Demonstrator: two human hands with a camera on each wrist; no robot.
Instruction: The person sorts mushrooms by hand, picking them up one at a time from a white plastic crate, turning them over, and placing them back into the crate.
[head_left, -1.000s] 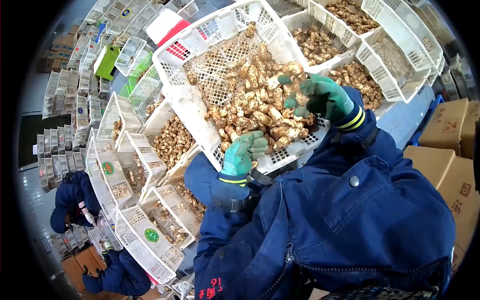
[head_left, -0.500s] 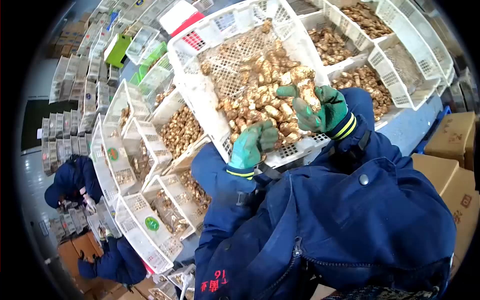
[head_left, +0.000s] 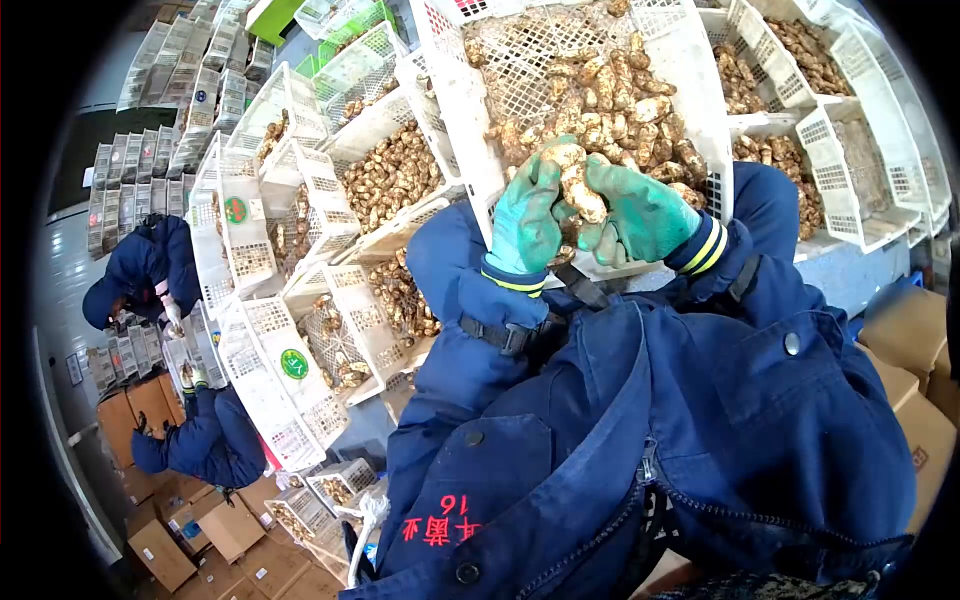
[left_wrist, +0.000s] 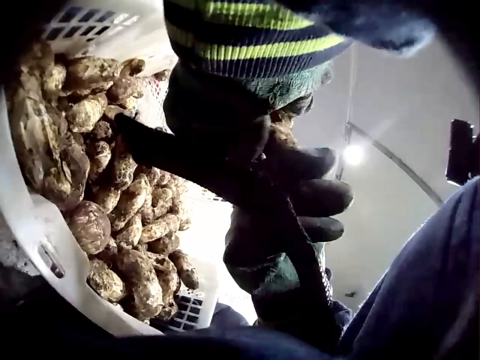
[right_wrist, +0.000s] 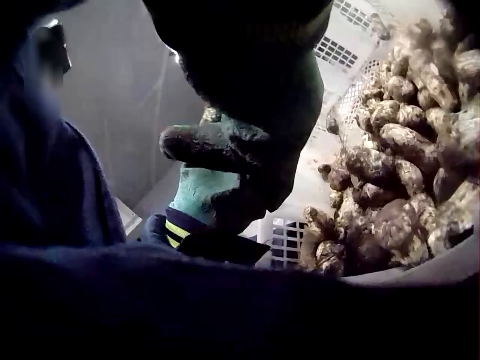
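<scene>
Both hands wear green gloves and meet over the near edge of a white plastic basket [head_left: 455, 130]. Between them is a long brown-and-white mushroom [head_left: 575, 182]; the left hand [head_left: 530, 215] grips its left side, and the right hand [head_left: 640, 212] has its fingers round the right side. Many similar mushrooms [head_left: 610, 95] lie in the basket just beyond. In the left wrist view the left hand [left_wrist: 240, 120] is dark, with a bit of mushroom [left_wrist: 283, 129] showing between the gloves. The right hand [right_wrist: 247, 127] in the right wrist view hides most of the held piece.
White crates with mushrooms [head_left: 390, 178] stand to the left, and more crates [head_left: 785, 160] to the right. Cardboard boxes [head_left: 905, 330] are at the right edge. Two people in blue [head_left: 150, 270] work among crates at the far left.
The right hand has brought the mushroom from over the basket toward the body, and the left hand has come up to grip it too. The head view has shifted, so the basket sits higher.
</scene>
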